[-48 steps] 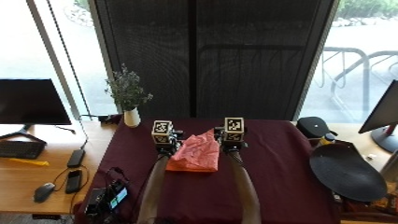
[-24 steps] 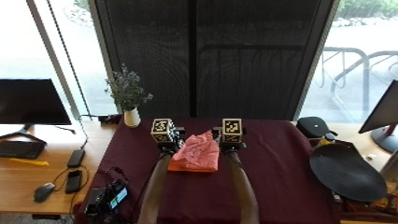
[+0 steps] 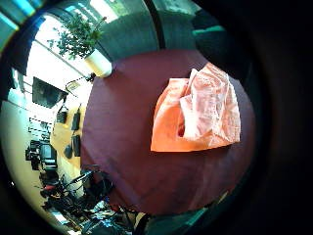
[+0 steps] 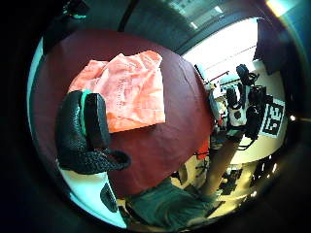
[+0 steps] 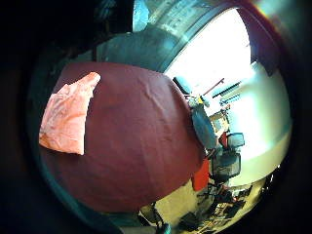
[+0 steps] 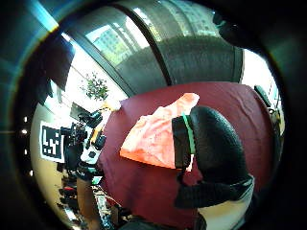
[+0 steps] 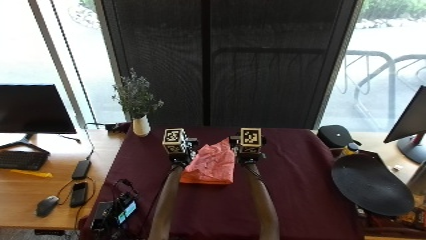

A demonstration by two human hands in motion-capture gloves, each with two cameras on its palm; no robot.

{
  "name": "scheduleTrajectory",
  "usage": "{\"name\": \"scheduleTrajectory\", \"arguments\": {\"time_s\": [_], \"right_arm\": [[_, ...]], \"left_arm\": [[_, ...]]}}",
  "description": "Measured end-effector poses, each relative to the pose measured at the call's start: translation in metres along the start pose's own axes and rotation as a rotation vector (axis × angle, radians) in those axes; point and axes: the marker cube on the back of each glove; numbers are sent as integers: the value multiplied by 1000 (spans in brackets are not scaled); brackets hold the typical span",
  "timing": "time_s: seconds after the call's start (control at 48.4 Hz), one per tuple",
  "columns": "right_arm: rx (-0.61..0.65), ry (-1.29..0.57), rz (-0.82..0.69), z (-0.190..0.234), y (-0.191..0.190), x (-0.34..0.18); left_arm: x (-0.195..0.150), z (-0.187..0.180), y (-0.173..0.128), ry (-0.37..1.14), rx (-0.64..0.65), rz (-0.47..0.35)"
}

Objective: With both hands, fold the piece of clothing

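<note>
Folded orange garment (image 7: 211,166) on maroon tablecloth (image 7: 299,195) — left hand (image 7: 178,152) and right hand (image 7: 247,152) flank it, grips untellable.

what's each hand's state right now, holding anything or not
Left hand: open, holding nothing; the crumpled orange cloth garment lies free on the dark red tablecloth.
Right hand: open, holding nothing.

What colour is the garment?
Salmon-orange garment, plain, clearest in the outside view.
</note>
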Motion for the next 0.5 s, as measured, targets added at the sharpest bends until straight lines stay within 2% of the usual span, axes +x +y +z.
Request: {"name": "scheduleTrajectory", "arguments": {"time_s": [0.062, 0.165, 0.269, 0.372, 0.434, 0.496], "right_arm": [[0, -1, 4, -1, 3, 0], [18, 0, 14, 5, 0, 1], [-34, 23, 16, 4, 8, 5], [3, 23, 24, 14, -1, 7], [12, 11, 25, 15, -3, 5], [-4, -5, 18, 12, 1, 2]], "left_arm": [[-1, 13, -13, 26, 42, 44], [-1, 10, -9, 23, 49, 22], [-6, 27, -22, 30, 38, 37], [-7, 12, -2, -17, -27, -26], [-5, 13, -8, 16, 18, 9], [-5, 13, -7, 18, 8, 19]]}}
